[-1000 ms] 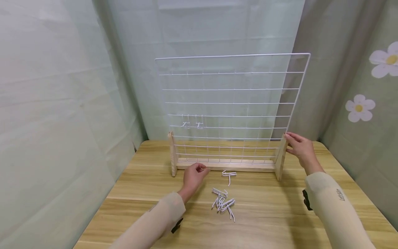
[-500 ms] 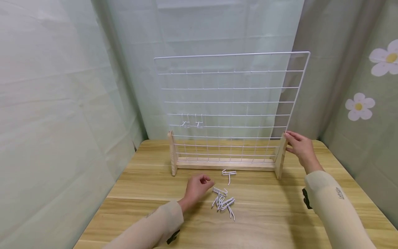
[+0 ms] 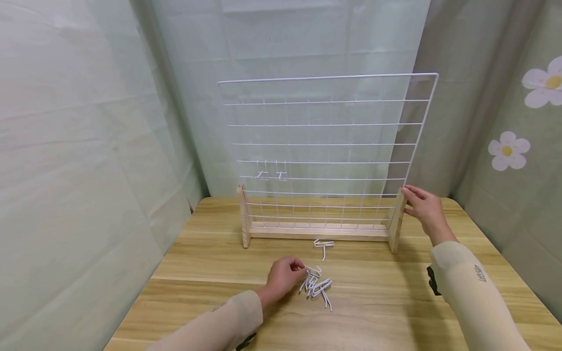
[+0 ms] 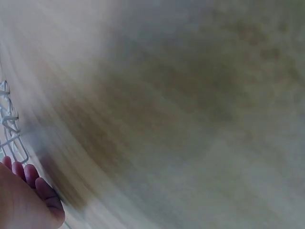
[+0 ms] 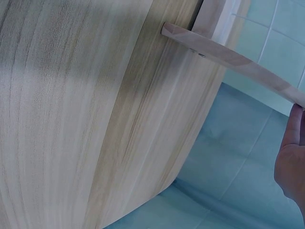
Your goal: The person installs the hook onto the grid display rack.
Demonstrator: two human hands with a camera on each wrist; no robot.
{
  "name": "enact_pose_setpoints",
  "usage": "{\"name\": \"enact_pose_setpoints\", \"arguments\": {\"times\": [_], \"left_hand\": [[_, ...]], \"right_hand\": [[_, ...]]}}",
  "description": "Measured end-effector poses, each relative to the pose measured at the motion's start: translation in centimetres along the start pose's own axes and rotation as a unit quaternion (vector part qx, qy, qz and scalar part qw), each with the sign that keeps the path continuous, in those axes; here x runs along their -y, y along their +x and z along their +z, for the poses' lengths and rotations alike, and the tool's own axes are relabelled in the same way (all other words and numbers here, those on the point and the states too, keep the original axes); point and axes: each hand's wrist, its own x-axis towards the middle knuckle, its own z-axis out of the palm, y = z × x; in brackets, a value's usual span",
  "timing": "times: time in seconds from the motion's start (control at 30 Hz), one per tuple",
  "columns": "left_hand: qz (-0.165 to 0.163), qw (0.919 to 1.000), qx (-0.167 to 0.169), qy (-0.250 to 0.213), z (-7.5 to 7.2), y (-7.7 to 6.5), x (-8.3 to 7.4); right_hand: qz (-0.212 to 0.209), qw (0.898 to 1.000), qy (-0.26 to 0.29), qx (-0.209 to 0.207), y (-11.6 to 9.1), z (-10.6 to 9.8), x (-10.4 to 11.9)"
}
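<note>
A white wire grid panel (image 3: 318, 124) stands upright in a wooden stand (image 3: 318, 234). My right hand (image 3: 425, 209) grips the top of the stand's right upright (image 5: 228, 58) between thumb and fingers. The left hand (image 3: 284, 278) reaches low over the table, fingers bent, its fingertips right at the near pile of white wire hooks (image 3: 317, 288). They cover the left end of the top hook, and I cannot tell whether they pinch it. In the left wrist view the fingers (image 4: 31, 175) lie just beside the hooks (image 4: 8, 117).
Two hooks (image 3: 282, 175) hang side by side on the left part of the grid. A single loose hook (image 3: 324, 245) lies in front of the stand's base. Pale cloth (image 3: 110, 146) encloses the wooden table (image 3: 197, 258) at the left, back and right.
My left hand has moved from the front of the stand's base toward me and slightly right, to the hook pile. My right hand stays on the upright.
</note>
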Motion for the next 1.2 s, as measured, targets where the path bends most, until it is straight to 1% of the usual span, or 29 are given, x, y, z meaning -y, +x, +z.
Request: {"name": "enact_pose_setpoints", "arguments": {"times": [0.2, 0.3, 0.43, 0.67, 0.87, 1.0, 1.1, 1.2], "left_hand": [[0.001, 0.9996, 0.003, 0.027, 0.5, 0.9, 0.4], [0.017, 0.9995, 0.003, 0.027, 0.6, 1.2, 0.5], [0.028, 0.999, 0.005, 0.034, 0.6, 1.3, 0.5], [0.033, 0.9983, 0.02, 0.043, 0.8, 1.3, 0.3], [0.026, 0.9978, 0.021, 0.057, 1.0, 1.9, 0.4], [0.035, 0.9976, 0.011, 0.059, 1.0, 2.5, 0.8], [0.049, 0.9971, 0.007, 0.057, 1.0, 2.8, 1.4], [0.06, 0.9973, 0.009, 0.042, 1.0, 2.9, 1.8]], "right_hand": [[0.005, 1.0, -0.004, -0.001, 0.0, 0.0, 0.0], [0.009, 1.0, -0.004, -0.001, -0.1, 0.1, 0.0], [0.008, 1.0, 0.001, -0.001, -0.1, 0.0, -0.1], [0.006, 1.0, 0.003, -0.002, 0.1, 0.0, -0.2], [0.013, 1.0, 0.003, -0.006, 0.0, 0.0, -0.3], [0.019, 1.0, 0.005, -0.009, 0.0, 0.0, -0.3], [0.016, 1.0, 0.006, -0.006, 0.0, 0.0, -0.1], [0.016, 1.0, 0.013, -0.004, 0.1, -0.1, 0.0]]}}
